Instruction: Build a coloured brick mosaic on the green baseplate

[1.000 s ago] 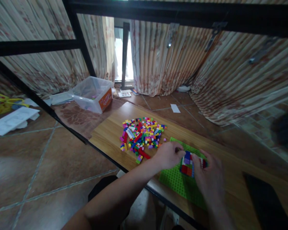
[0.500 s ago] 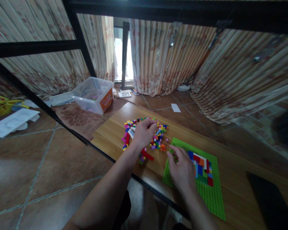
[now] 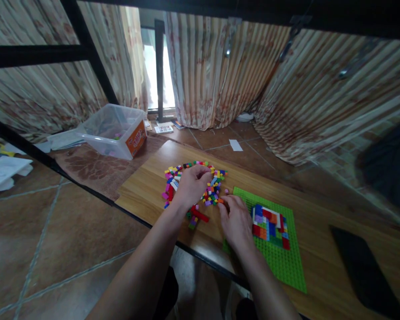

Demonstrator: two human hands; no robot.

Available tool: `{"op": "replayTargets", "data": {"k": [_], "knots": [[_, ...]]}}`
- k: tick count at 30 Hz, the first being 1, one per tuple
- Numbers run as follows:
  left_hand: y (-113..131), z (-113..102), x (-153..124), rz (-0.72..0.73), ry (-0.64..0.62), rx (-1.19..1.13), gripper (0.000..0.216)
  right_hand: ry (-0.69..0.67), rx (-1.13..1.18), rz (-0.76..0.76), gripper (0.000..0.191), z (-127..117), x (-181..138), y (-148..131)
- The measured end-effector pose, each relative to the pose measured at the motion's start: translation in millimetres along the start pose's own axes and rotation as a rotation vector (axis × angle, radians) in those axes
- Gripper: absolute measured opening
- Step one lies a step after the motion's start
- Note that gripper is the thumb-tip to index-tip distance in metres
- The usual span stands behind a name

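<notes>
My left hand [image 3: 194, 183] is over the pile of small toy building bricks [image 3: 214, 190], its thumb and fingers bent together. Anything in that pinch is too small to make out. At the pile's right edge, my right hand [image 3: 236, 218] has its thumb and fingertips closed around an orange brick [image 3: 220, 201], which they partly cover. The wrist side of this hand is over the left part of a green baseplate [image 3: 288, 271]. A flat patchwork of joined red, blue, white, orange and green bricks [image 3: 270, 226] is on the plate. A long red brick [image 3: 200, 214] lies below my left hand.
All this rests on a narrow wooden table [image 3: 146, 182]. A dark flat object [image 3: 363, 266] lies at its right end. Behind it on the floor stands a clear plastic box [image 3: 108, 133] with an orange label. A black metal frame [image 3: 96, 66] crosses above, before striped curtains [image 3: 206, 66].
My right hand has moved left off the baseplate's middle and its fingers have closed at the orange bricks. My left hand stays over the pile. The view has shifted slightly right.
</notes>
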State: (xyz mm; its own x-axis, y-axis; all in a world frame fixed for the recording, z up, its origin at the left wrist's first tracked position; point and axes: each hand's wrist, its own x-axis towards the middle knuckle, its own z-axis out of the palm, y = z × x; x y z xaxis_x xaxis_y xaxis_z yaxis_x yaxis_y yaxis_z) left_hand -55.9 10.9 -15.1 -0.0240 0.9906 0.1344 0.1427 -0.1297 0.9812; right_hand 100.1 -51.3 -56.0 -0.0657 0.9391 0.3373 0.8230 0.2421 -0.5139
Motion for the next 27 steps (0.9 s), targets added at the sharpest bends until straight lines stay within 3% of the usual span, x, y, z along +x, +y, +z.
{"op": "replayTargets", "data": {"k": [8,14,21,24,27], "knots": [[5.7,4.2,-2.1,-0.024,-0.04,0.007,0.016,0.004,0.171,0.046,0.022,-13.1,-0.4,-12.2],[13.1,15.5,-9.0,-0.014,-0.136,-0.006,0.012,0.075,0.292,0.089,0.026,-32.3,-10.8,-9.2],[9.0,45.1,-24.4,0.074,-0.328,0.108,0.015,0.183,0.589,0.412,0.03,-71.2,-23.2,20.5],[8.6,57.0,-31.2,0.093,-0.388,0.163,0.016,0.264,0.665,0.508,0.03,-88.4,-23.3,39.8],[9.3,65.5,-35.1,0.095,-0.42,0.202,0.019,0.252,0.687,0.577,0.032,-100.2,-24.2,57.4]]}}
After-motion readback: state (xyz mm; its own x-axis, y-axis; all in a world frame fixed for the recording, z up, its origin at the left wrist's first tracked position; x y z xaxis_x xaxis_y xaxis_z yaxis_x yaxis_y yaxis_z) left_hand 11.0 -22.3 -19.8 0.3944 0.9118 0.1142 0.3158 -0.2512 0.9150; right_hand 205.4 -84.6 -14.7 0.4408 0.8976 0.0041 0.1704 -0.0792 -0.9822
